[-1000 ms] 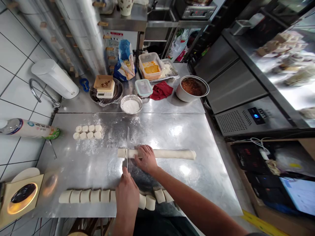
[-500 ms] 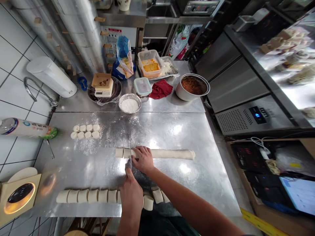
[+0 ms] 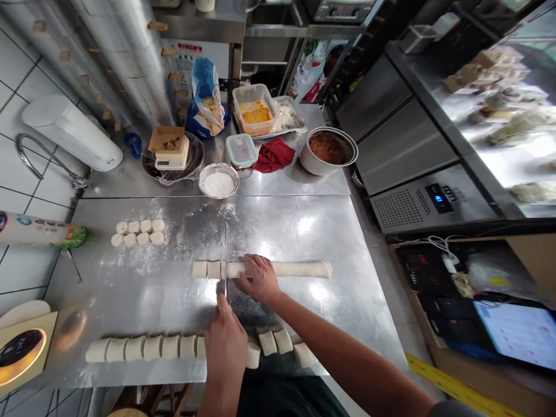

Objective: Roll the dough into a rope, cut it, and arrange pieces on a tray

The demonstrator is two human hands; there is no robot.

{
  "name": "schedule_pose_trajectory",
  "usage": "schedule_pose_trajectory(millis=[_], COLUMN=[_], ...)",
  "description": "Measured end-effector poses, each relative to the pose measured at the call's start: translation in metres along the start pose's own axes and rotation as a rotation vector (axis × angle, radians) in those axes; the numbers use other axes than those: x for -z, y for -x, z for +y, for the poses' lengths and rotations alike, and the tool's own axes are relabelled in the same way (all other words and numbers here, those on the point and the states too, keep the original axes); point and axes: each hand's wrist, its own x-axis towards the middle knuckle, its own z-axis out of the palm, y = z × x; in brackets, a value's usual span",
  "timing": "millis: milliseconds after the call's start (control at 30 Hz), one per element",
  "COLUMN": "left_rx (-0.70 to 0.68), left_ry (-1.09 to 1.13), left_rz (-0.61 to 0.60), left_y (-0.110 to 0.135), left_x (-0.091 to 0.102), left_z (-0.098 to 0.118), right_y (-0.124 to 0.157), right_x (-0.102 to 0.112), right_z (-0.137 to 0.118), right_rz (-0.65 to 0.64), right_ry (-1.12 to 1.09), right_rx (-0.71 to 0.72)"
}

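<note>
A long roll of pale dough [image 3: 299, 269] lies across the steel table [image 3: 330, 243]. My right hand [image 3: 259, 278] presses down on its left part, fingers curved over it. My left hand [image 3: 225, 343] grips the handle of a knife [image 3: 225, 255], whose blade stands upright through the roll just left of my right hand. Two cut pieces [image 3: 206, 269] sit at the roll's left end. A row of cut dough pieces [image 3: 143, 347] lines the near table edge. A small cluster of dough pieces [image 3: 136, 232] rests on flour at the left.
At the back stand a bowl of flour [image 3: 218, 184], a scale [image 3: 169, 152], a lidded box [image 3: 241, 150], a red cloth [image 3: 273, 154], a pot of brown filling [image 3: 328, 149] and a tub of yellow food [image 3: 255, 110]. A steel counter [image 3: 403, 133] runs along the right.
The knife has cut off another piece: two cut pieces now lie at the roll's left end instead of one. My right hand has shifted a little rightward along the roll.
</note>
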Motion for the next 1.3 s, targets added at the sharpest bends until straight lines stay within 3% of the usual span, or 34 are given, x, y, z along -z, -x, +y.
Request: schedule_pose_trajectory(millis=[200, 467, 633, 767, 967, 1133, 1300], left_rx=[0.013, -0.014, 0.006, 0.004, -0.019, -0.04, -0.035], left_ry=[-0.012, -0.035, -0.007, 0.009, -0.026, -0.032, -0.031], left_rz=[-0.063, -0.046, -0.092, -0.085, 0.009, -0.065, -0.065], left_y=[0.008, 0.012, -0.009, -0.022, 0.011, 0.03, 0.036], left_x=[-0.016, -0.031, -0.046, -0.037, -0.016, -0.033, -0.047], left_z=[0.022, 0.023, 0.028, 0.032, 0.048, 0.066, 0.07], right_y=[0.003, 0.004, 0.006, 0.01, 0.022, 0.025, 0.025], right_x=[-0.006, -0.008, -0.013, -0.004, 0.024, 0.026, 0.024], right_z=[0.001, 0.0, 0.003, 0.01, 0.039, 0.044, 0.042], right_rz=[-0.001, 0.005, -0.017, -0.036, 0.018, -0.013, -0.009], right_ry=[0.027, 0.014, 0.031, -0.003, -0.012, 0.009, 0.022], right_rx=[-0.029, -0.034, -0.016, 0.044, -0.004, -0.042, -0.058])
